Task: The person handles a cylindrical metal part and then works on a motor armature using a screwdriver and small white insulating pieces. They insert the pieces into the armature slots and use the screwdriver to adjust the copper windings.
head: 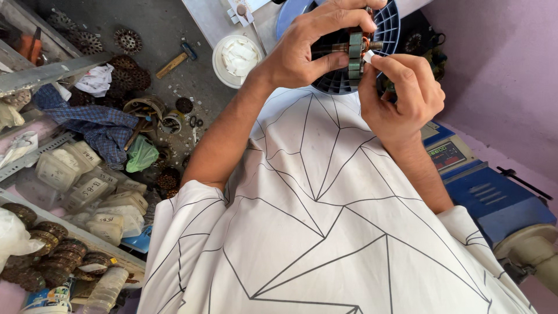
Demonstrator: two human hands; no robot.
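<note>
Left hand (308, 43) fingers grip motor stator (353, 49), ring on edge; right hand (404, 93) fingers pinch white strip (369, 56).

stator (356, 49) – mostly hidden by hands | blue fan guard (388, 26) – cropped at top

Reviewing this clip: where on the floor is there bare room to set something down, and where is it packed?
Bare floor shows between the toothed discs, the wooden-handled tool and the white round lid. Lower left is crowded: checked cloth, green bag, plastic jars, stacked rings. Both hands, left hand and right hand, hold a wound motor core.
</note>
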